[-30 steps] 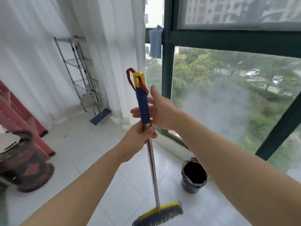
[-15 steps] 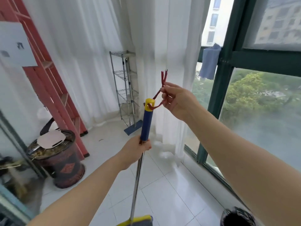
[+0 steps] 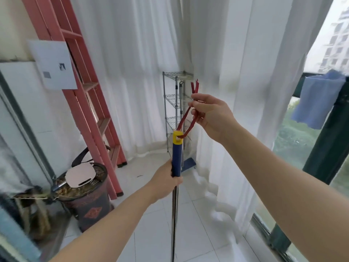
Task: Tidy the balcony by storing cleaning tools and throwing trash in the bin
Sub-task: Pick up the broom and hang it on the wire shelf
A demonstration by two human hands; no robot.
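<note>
I hold a broom upright in the middle of the view; only its metal pole [image 3: 174, 214] and blue grip with a yellow cap [image 3: 177, 156] show, the brush head is out of frame below. My left hand [image 3: 168, 181] grips the lower end of the blue grip. A red hanging loop [image 3: 188, 120] runs from the yellow cap up to my right hand [image 3: 209, 112], which pinches it and holds it taut, its two ends sticking up above the fingers.
A wire shelf rack [image 3: 174, 110] stands in the far corner with a flat mop [image 3: 188, 163] leaning against it. A red ladder [image 3: 83, 87] leans at the left, above a dark round stove [image 3: 86, 197]. White curtains hang behind; a blue cloth [image 3: 319, 99] hangs on the window frame at right.
My view has swung left, away from the window and the floor bin. My right hand left the blue grip and took the red loop, lifting it up off the cap.
</note>
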